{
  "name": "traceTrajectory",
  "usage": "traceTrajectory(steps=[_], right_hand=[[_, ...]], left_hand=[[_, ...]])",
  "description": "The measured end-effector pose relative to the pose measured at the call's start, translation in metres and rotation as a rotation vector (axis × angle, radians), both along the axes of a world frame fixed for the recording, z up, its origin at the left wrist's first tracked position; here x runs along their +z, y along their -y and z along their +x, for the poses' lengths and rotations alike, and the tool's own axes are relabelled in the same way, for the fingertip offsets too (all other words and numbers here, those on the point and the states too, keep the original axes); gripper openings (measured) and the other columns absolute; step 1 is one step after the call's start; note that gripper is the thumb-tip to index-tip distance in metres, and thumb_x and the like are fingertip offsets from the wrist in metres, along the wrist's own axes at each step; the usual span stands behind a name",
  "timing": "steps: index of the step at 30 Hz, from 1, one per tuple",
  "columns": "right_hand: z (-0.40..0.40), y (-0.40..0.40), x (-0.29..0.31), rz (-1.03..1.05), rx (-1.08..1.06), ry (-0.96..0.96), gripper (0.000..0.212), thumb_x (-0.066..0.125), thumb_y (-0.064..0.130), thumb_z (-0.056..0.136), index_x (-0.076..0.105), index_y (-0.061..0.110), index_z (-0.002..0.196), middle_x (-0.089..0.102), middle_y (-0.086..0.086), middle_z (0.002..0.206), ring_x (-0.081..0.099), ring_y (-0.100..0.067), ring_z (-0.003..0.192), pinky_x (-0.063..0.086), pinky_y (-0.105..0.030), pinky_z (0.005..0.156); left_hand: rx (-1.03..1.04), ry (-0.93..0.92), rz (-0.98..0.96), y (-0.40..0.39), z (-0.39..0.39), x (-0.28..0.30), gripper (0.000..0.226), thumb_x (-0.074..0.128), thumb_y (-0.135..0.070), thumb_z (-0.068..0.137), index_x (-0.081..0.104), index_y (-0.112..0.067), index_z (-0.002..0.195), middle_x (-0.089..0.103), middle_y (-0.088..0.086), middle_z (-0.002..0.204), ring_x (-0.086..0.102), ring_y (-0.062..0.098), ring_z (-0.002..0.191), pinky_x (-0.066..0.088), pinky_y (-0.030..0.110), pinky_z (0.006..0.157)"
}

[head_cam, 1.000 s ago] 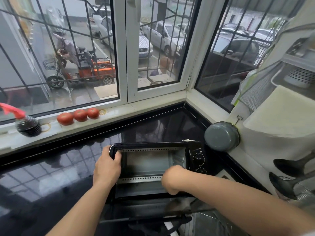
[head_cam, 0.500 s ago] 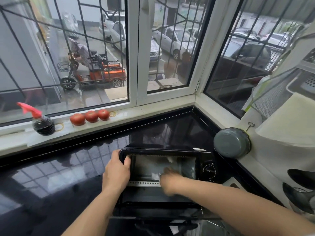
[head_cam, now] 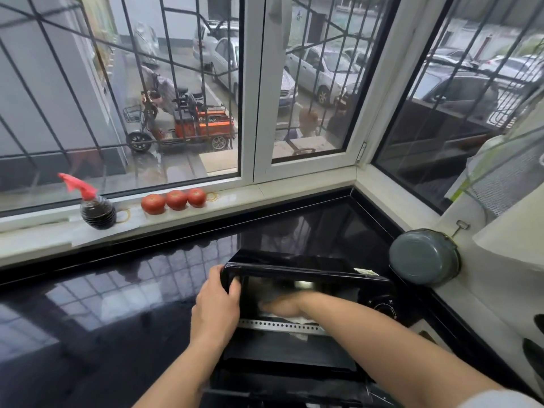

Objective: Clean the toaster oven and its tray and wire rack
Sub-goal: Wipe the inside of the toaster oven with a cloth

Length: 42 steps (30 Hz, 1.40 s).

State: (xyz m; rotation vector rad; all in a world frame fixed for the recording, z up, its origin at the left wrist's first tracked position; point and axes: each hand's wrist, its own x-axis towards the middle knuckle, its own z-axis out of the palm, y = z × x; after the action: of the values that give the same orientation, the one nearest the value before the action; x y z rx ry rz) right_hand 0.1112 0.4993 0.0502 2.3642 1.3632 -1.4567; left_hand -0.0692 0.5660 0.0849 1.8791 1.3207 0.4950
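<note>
Toaster oven: on the black surface at 6 o'clock, door down; long axis 9 to 3
Left hand: fingers curled round its top-left corner
Right hand: nearer the cavity, inside on a white cloth (grip blurred; cannot tell); floor lies just beneath

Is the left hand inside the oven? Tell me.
No, the left hand grips the toaster oven by its outer left corner; the right hand is the one reaching inside.

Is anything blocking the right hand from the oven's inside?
Nothing visible. The oven door is down, and the right hand is already inside on a white cloth. The left hand grips the front left corner.
</note>
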Motion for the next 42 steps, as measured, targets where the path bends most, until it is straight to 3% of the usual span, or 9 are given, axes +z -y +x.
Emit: traceTrajectory(steps=[4, 7, 11, 16, 21, 25, 30, 33, 42], right_hand=[[-0.019, -0.009, -0.01, 0.156, -0.252, -0.043, 0.046, 0.051, 0.039, 0.09, 0.06, 0.023, 0.133, 0.058, -0.002, 0.138, 0.053, -0.021, 0.118, 0.042, -0.025, 0.086], [-0.029, -0.02, -0.014, 0.214, -0.393, -0.182, 0.044, 0.05, 0.031, 0.092, 0.06, 0.019, 0.134, 0.057, 0.001, 0.137, 0.049, -0.018, 0.126, 0.039, -0.031, 0.105], [-0.034, -0.028, -0.021, 0.17, -0.264, -0.067, 0.039, 0.052, 0.021, 0.092, 0.064, 0.009, 0.127, 0.061, -0.009, 0.134, 0.055, -0.025, 0.122, 0.042, -0.033, 0.102], [-0.021, -0.028, -0.017, 0.036, -0.07, 0.052, 0.038, 0.05, 0.022, 0.094, 0.065, 0.008, 0.126, 0.063, -0.011, 0.132, 0.058, -0.026, 0.119, 0.044, -0.038, 0.105], [0.0, -0.016, -0.012, -0.126, 0.057, 0.097, 0.041, 0.049, 0.025, 0.1, 0.058, 0.005, 0.134, 0.057, -0.015, 0.13, 0.056, -0.032, 0.116, 0.043, -0.027, 0.079], [-0.003, -0.017, -0.011, -0.14, 0.142, 0.094, 0.042, 0.045, 0.029, 0.102, 0.055, 0.011, 0.138, 0.054, -0.011, 0.143, 0.053, -0.029, 0.124, 0.039, -0.032, 0.098], [-0.042, -0.037, -0.002, 0.281, 0.03, -0.092, 0.044, 0.038, 0.021, 0.107, 0.041, 0.012, 0.15, 0.042, -0.008, 0.154, 0.039, -0.019, 0.138, 0.023, -0.029, 0.117], [-0.047, -0.035, -0.008, 0.336, -0.082, -0.213, 0.04, 0.047, 0.008, 0.103, 0.051, 0.008, 0.142, 0.054, -0.012, 0.143, 0.05, -0.018, 0.127, 0.035, -0.035, 0.114], [-0.02, -0.026, -0.006, -0.11, 0.146, 0.005, 0.077, 0.071, 0.061, 0.077, 0.056, 0.018, 0.139, 0.056, -0.004, 0.142, 0.051, -0.025, 0.129, 0.04, -0.039, 0.111]], left_hand=[[0.005, 0.014, 0.012, 0.001, -0.001, 0.0, 0.023, 0.047, -0.042, 0.103, 0.044, -0.043, 0.126, 0.056, -0.007, 0.103, 0.051, 0.022, 0.09, 0.038, 0.041, 0.081], [0.011, 0.027, 0.039, 0.005, -0.004, 0.0, 0.019, 0.049, -0.042, 0.102, 0.044, -0.047, 0.119, 0.055, -0.012, 0.099, 0.05, 0.018, 0.087, 0.038, 0.039, 0.08], [0.008, 0.042, 0.036, 0.008, -0.007, -0.001, 0.019, 0.05, -0.042, 0.101, 0.037, -0.055, 0.108, 0.057, -0.014, 0.095, 0.051, 0.019, 0.083, 0.039, 0.04, 0.078], [0.018, 0.032, 0.029, 0.008, -0.007, -0.003, 0.018, 0.05, -0.042, 0.101, 0.045, -0.045, 0.118, 0.055, -0.011, 0.096, 0.05, 0.021, 0.084, 0.039, 0.04, 0.077], [0.016, 0.042, 0.019, 0.009, -0.008, -0.005, 0.023, 0.049, -0.043, 0.102, 0.046, -0.043, 0.124, 0.056, -0.011, 0.098, 0.052, 0.02, 0.085, 0.039, 0.04, 0.077], [0.013, 0.03, 0.018, 0.007, -0.007, -0.004, 0.021, 0.049, -0.043, 0.102, 0.046, -0.044, 0.122, 0.057, -0.009, 0.097, 0.053, 0.022, 0.085, 0.039, 0.04, 0.077], [0.014, 0.031, 0.027, 0.006, -0.005, -0.004, 0.021, 0.049, -0.044, 0.101, 0.045, -0.044, 0.121, 0.059, -0.009, 0.099, 0.053, 0.022, 0.087, 0.039, 0.041, 0.079], [0.009, 0.025, 0.027, 0.003, -0.004, -0.004, 0.019, 0.049, -0.045, 0.1, 0.045, -0.046, 0.119, 0.059, -0.01, 0.1, 0.053, 0.022, 0.088, 0.039, 0.04, 0.079], [0.01, -0.004, 0.014, -0.002, -0.001, -0.002, 0.014, 0.048, -0.046, 0.101, 0.04, -0.049, 0.112, 0.058, -0.012, 0.093, 0.054, 0.021, 0.085, 0.04, 0.041, 0.075]])
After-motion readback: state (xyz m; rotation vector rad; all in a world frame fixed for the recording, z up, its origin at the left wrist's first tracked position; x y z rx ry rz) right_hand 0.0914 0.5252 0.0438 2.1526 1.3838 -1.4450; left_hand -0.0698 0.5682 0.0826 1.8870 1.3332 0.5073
